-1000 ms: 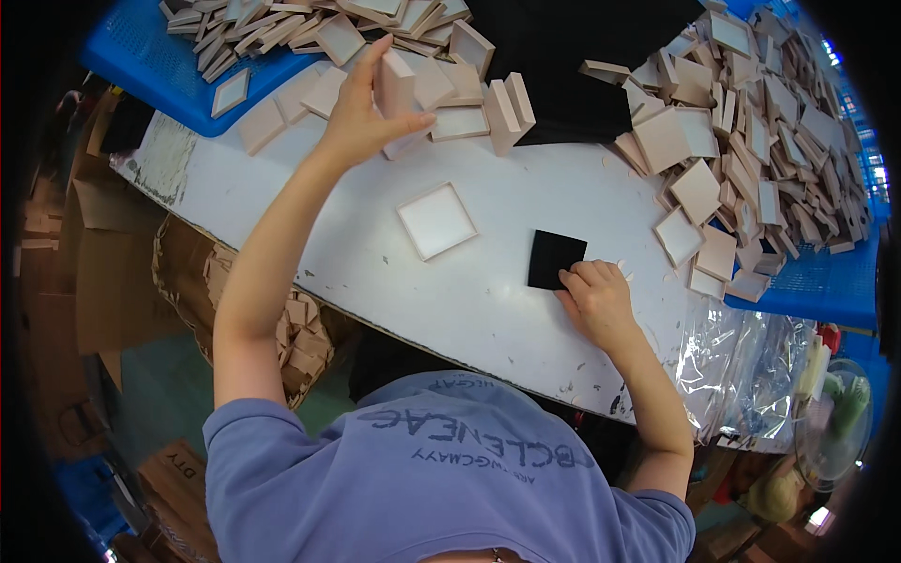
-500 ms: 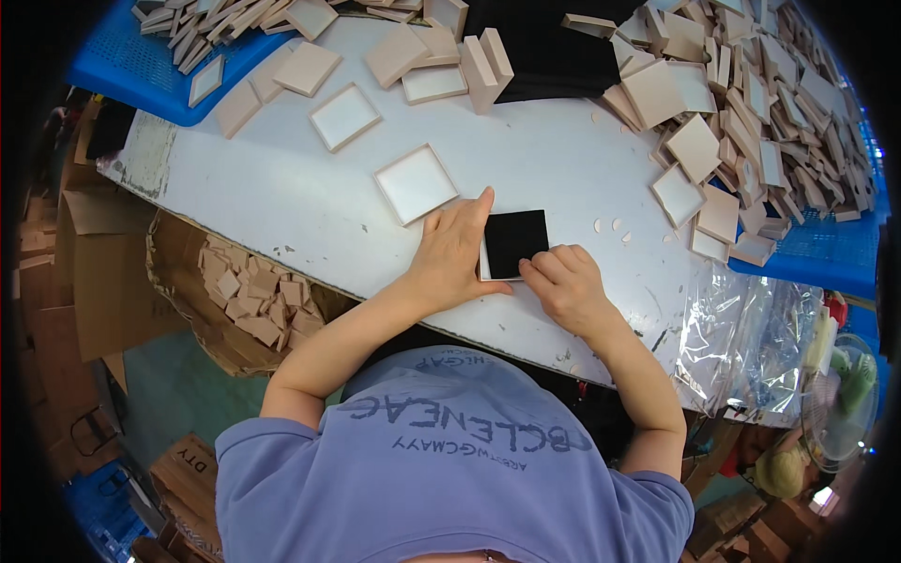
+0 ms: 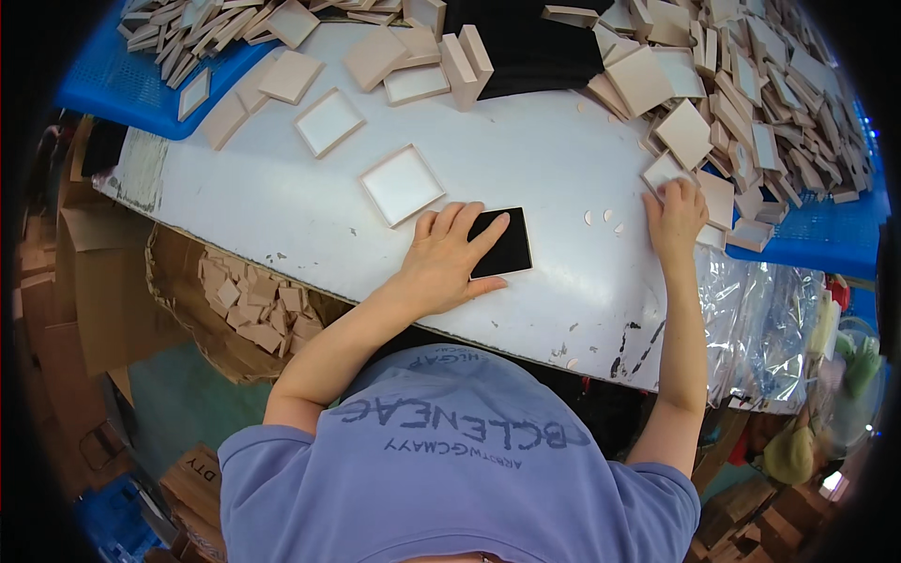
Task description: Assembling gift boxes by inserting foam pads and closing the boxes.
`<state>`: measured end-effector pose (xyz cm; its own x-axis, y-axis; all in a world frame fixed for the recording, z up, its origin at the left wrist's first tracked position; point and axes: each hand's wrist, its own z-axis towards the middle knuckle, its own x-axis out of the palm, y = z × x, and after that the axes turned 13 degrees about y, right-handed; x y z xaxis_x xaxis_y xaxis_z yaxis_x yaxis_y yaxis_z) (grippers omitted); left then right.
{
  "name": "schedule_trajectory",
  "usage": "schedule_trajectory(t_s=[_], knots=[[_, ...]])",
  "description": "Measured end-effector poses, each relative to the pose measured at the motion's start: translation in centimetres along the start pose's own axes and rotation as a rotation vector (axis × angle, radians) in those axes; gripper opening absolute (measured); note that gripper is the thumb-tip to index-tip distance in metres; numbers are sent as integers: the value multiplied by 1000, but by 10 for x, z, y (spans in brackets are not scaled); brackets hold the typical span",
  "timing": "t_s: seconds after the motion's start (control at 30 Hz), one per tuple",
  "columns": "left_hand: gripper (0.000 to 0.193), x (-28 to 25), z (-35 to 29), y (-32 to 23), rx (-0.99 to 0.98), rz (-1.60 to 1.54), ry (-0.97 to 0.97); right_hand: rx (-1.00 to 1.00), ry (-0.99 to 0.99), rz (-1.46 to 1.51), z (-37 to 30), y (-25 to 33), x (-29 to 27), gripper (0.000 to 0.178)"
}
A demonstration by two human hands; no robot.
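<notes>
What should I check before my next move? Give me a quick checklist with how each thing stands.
1. Left hand on the filled box: ok, fingers spread over it.
2. Black pad inside that box's rim: ok along the right edge.
3. Pad's left edge seated: cannot tell, the hand covers it.
4. Right hand at the pale open box by the right heap: ok.
5. Firm grip there: cannot tell.
6. Table free of scraps: not ok, small pale scraps lie between the hands.

The left hand (image 3: 439,263) hid part of the black square (image 3: 507,250), and the view's top edge cropped the black material (image 3: 535,58).
</notes>
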<state>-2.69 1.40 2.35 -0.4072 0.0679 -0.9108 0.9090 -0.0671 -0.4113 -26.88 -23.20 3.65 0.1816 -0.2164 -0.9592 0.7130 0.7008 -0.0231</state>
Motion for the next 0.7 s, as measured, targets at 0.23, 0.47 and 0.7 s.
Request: schedule_trajectory(t_s=[0.23,0.47,0.7], knots=[[63,-9,3,-7,-9,-12,78,-47,90,555,7,32,-30,12],[62,-3,-9,8,47,-166,-135,88,392,566,35,61,0,24],[64,1,-31,13,-32,-139,-248,-95,331,226,-38,126,-20,66]])
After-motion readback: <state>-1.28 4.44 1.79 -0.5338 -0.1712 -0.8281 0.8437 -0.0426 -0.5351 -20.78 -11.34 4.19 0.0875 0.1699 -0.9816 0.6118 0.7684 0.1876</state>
